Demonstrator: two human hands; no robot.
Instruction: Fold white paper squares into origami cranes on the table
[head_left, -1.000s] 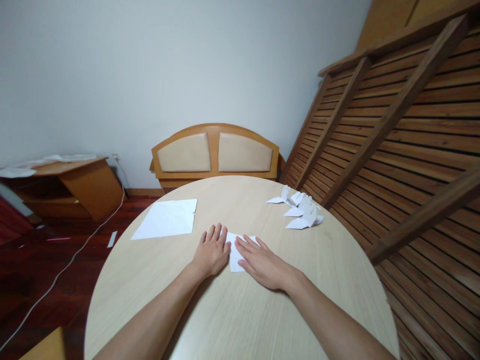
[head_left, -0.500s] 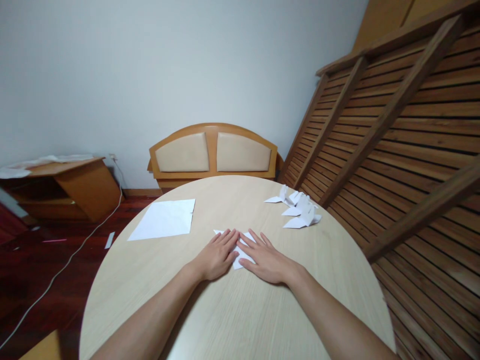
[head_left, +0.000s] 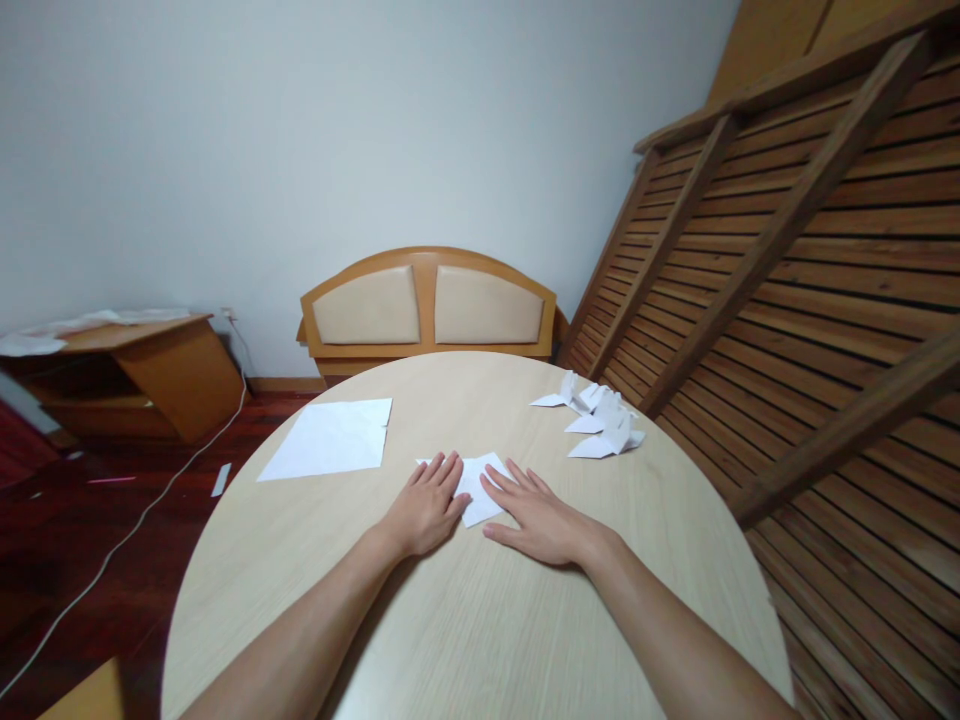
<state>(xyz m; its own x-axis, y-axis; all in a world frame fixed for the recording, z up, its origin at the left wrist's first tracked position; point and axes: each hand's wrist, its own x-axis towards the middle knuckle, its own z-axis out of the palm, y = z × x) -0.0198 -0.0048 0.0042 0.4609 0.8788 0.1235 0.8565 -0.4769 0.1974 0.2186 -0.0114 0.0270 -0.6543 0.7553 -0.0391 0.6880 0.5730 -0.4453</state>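
A small folded piece of white paper point(head_left: 480, 497) lies on the round table between my hands. My left hand point(head_left: 426, 505) rests flat over its left part, fingers stretched out. On the right part lies my right hand point(head_left: 534, 515), its fingertips touching the paper, the thumb spread away from the fingers. Both hands hide portions of the paper, so its full shape cannot be made out. Several folded white paper birds point(head_left: 604, 425) stand close together at the far right of the table. A flat white sheet of paper point(head_left: 326, 440) lies at the far left.
The pale round table point(head_left: 465, 640) fills the foreground. Behind it stands a padded headboard point(head_left: 427, 300) against the wall. A slatted wooden frame point(head_left: 750, 270) leans along the right side. At left are a wooden cabinet point(head_left: 172, 375) and a white cable point(head_left: 142, 515) on the floor.
My hands have moved apart, the left one going left and slightly away from me. More of the folded paper shows between them, shifted slightly away from me.
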